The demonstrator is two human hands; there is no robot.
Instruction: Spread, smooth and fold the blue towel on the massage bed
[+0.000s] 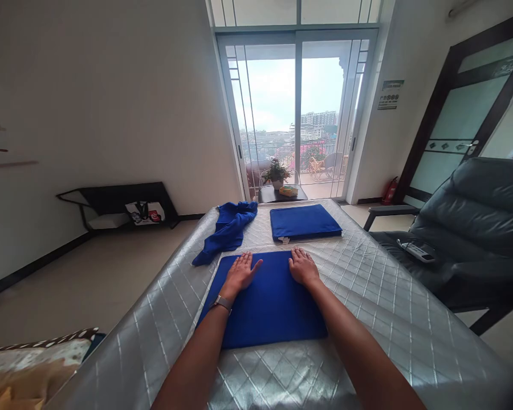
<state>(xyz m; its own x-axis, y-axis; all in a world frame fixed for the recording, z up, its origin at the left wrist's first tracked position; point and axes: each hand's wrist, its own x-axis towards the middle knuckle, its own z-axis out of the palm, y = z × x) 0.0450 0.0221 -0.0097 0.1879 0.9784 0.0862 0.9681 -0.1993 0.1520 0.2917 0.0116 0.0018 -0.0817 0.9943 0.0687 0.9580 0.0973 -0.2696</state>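
Note:
A flat blue cloth (273, 307), roughly rectangular, lies on the silver quilted table cover (367, 319) right in front of me. My left hand (241, 270) rests flat near its far left part, fingers stretched forward and thumb apart. Over its far right corner lies my right hand (302, 265), palm down with the fingers extended. Beyond the hands sits a neat stack of folded blue cloth (305, 221), a small white tag showing at its front edge. To its left is a crumpled blue cloth (231, 230).
A dark armchair (465, 228) with a power strip (416, 250) on its seat stands at the right. Past the far edge is a small table with a potted plant (276, 173). A black rack (119, 208) lies by the left wall. Sliding glass doors (299, 114) close the far side.

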